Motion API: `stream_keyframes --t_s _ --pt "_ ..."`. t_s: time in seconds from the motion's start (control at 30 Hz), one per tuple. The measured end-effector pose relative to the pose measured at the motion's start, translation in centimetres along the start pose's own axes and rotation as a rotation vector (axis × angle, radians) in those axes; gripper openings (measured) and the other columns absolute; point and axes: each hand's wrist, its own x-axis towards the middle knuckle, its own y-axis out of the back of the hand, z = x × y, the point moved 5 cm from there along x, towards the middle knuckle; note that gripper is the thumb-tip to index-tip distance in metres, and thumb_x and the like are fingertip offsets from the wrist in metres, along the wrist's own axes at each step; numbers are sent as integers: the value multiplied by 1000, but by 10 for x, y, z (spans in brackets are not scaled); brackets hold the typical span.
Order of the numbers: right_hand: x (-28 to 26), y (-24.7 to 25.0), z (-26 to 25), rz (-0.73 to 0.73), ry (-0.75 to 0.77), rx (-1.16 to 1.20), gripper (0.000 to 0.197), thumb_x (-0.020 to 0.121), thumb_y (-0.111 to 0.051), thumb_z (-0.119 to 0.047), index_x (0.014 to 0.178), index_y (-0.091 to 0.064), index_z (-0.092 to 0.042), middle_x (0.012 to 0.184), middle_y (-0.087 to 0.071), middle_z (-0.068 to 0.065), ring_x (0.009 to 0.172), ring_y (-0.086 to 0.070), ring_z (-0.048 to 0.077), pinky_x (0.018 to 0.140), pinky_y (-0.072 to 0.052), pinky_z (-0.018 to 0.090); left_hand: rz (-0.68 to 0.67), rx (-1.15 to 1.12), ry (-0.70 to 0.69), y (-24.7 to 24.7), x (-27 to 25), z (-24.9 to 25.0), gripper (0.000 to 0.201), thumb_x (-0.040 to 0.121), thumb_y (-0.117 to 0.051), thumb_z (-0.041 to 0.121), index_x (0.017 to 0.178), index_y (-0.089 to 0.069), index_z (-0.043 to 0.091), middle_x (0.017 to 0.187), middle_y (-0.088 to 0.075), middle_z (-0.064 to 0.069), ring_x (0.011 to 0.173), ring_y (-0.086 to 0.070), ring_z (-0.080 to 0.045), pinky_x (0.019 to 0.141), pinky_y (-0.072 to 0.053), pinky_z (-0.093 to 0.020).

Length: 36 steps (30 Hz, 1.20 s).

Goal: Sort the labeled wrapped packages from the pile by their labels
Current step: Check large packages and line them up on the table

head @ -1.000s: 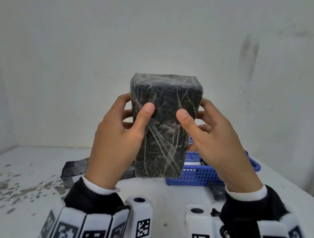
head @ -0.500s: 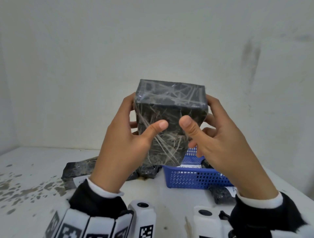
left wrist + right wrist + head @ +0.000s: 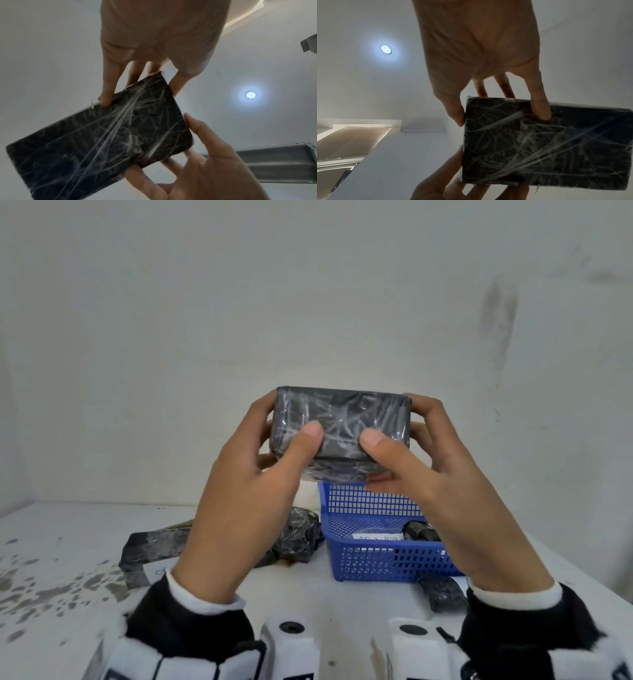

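A black block-shaped package [image 3: 339, 426] wrapped in clear film is held up in the air above the table, one narrow face turned toward me. My left hand [image 3: 260, 474] grips its left side, thumb on the near face. My right hand [image 3: 421, 470] grips its right side the same way. No label shows on the faces I see. The left wrist view shows the package [image 3: 106, 136] between both hands, and the right wrist view shows the package [image 3: 544, 140] from below.
A blue mesh basket [image 3: 376, 556] stands on the white table [image 3: 68, 542] under my right hand, with a white label [image 3: 376, 537] and a dark package [image 3: 419, 530] inside. More black wrapped packages [image 3: 154, 549] lie left of the basket, another package [image 3: 440, 592] in front of it.
The package has tipped away from me and sunk lower: its broad face was toward me a second ago, its narrow end face is now. Both hands kept their grip.
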Motion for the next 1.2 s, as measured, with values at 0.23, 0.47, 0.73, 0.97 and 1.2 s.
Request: stream_keyframes --t_s 0.23,0.47,0.73,0.97,1.2 --pt "-1 -3 -3 -9 44 -15 54 65 -77 -53 112 -54 -37 118 -67 -15 86 -75 28 88 -58 54 -14 -6 13 1 2 -6 29 83 -67 41 111 -61 43 104 -69 11 87 -71 -13 85 -57 -39" --pt "-1 -6 -6 5 73 -9 42 72 -68 -56 105 -54 -34 115 -65 -14 78 -75 26 81 -60 52 10 -75 -24 4 3 -2 30 74 -62 45 101 -66 32 101 -70 5 82 -72 -14 74 -57 -32" --pt "-1 -4 -2 7 53 30 47 61 -73 -56 100 -59 -33 113 -67 -18 80 -74 33 82 -58 55 23 -137 150 10 6 -16 56 70 -43 67 96 -67 23 87 -71 11 92 -69 -16 83 -54 -39" --pt "-1 -1 -7 -32 98 154 36 66 -77 -42 94 -63 -24 112 -70 -21 89 -74 9 74 -57 24 -225 -188 383 0 4 -21 52 74 -60 56 104 -71 15 92 -76 -5 82 -73 -19 68 -60 -37" --pt "4 -2 7 -100 -9 148 72 66 -87 -38 128 -55 -49 131 -64 3 113 -68 21 97 -55 44 -145 -243 264 13 10 -23 68 65 -70 28 130 -51 21 100 -75 -3 81 -74 -19 67 -56 -27"
